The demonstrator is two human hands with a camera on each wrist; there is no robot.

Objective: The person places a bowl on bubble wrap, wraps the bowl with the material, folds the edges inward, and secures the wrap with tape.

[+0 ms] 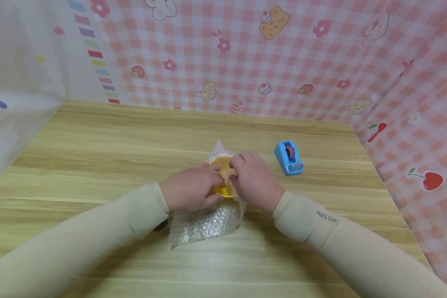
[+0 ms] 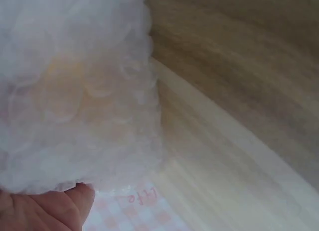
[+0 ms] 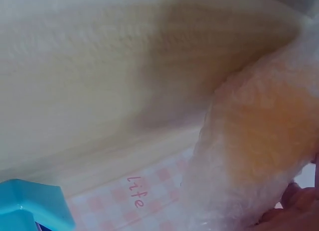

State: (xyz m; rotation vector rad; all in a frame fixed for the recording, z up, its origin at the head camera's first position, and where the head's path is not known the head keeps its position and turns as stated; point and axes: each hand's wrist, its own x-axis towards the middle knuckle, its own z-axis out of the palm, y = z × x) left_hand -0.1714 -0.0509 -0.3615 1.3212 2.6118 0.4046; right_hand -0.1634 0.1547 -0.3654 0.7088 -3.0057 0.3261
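A round, shiny yellow dish-like piece [image 1: 226,191] lies on a sheet of clear bubble wrap [image 1: 208,225] in the middle of the table. From the left, my left hand [image 1: 193,186] holds the wrap's side with its fingers bent in over the yellow piece. My right hand [image 1: 255,180] pinches the wrap on the opposite side, fingertips curled near the yellow surface. In the left wrist view, the bubble wrap [image 2: 79,101] rises close to the camera, yellow showing faintly through. The right wrist view shows the wrap [image 3: 209,181] around an orange-yellow patch; most fingers are hidden there.
A blue tape dispenser [image 1: 288,158] with a reddish roll stands on the wooden table [image 1: 115,140], beyond the right hand. Pink checked cloth [image 1: 193,49] hangs behind and to the right, pale dotted cloth [image 1: 18,82] to the left. A small black object [image 1: 161,225] shows under the left wrist.
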